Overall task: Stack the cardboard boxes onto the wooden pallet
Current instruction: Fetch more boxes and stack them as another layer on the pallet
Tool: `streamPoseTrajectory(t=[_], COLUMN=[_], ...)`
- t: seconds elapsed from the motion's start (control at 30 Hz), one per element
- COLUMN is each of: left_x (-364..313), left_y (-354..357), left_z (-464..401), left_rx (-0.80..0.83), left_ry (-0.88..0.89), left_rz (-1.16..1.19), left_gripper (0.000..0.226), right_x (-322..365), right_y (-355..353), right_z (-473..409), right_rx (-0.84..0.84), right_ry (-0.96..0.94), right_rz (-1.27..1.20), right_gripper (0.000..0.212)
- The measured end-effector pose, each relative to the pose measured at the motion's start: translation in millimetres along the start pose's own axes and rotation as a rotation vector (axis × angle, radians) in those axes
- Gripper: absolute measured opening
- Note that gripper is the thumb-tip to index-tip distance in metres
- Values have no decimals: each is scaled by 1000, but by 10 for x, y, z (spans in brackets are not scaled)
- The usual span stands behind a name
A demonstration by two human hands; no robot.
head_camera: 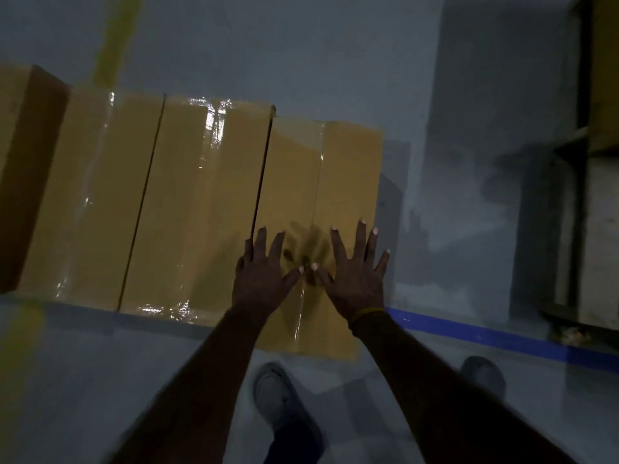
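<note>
1. Farthest left, a taller box (pixel 30 162) stands at the end of the row, its dark side face turned toward us; it sits higher than its neighbours, though I cannot tell whether it rests on another box

2. Next come two cardboard boxes side by side, the left box (pixel 97 195) and the middle box (pixel 197 202), touching along a dark seam; shiny tape runs down each top and catches the light; they seem lined up on the floor for picking one at a time

3. The right box (pixel 321 182) ends the row, touching the middle one and set a little nearer to us; both hands are over its near half

4. The left hand (pixel 264 279) is spread flat, fingers straight and holding nothing; the right hand (pixel 355 276) likewise, with a band on the wrist; thumbs nearly meet over the tape; I judge they are reaching down to take this box, though whether the palms touch it I cannot tell

5. Below, two shoes (pixel 281 396) stand on the grey floor (pixel 435 95), glossy and dim; a yellow stripe (pixel 114 38) runs away at the far left, a blue line (pixel 502 336) at the right

6. Far right, the wooden pallet (pixel 569 229) appears at the frame's edge, blurred, with a box already upon it; well apart from the row, so each box must be carried across
</note>
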State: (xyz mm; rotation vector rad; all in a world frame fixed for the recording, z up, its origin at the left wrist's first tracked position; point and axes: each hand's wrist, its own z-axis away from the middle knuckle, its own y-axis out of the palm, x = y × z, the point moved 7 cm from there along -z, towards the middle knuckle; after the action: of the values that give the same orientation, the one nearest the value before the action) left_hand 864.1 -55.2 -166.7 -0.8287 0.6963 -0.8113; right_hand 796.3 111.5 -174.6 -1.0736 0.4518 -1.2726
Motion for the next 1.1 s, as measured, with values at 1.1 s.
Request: streamPoseTrajectory(t=[1.1], left_x=[-874], left_y=[430], left_z=[49], left_rx=[-415], left_ry=[63], left_rz=[208], left_gripper=[68], right_x=[-1542], right_y=[376], right_z=[86], right_rx=[-94], right_ry=[193], right_rz=[-583], right_gripper=[100])
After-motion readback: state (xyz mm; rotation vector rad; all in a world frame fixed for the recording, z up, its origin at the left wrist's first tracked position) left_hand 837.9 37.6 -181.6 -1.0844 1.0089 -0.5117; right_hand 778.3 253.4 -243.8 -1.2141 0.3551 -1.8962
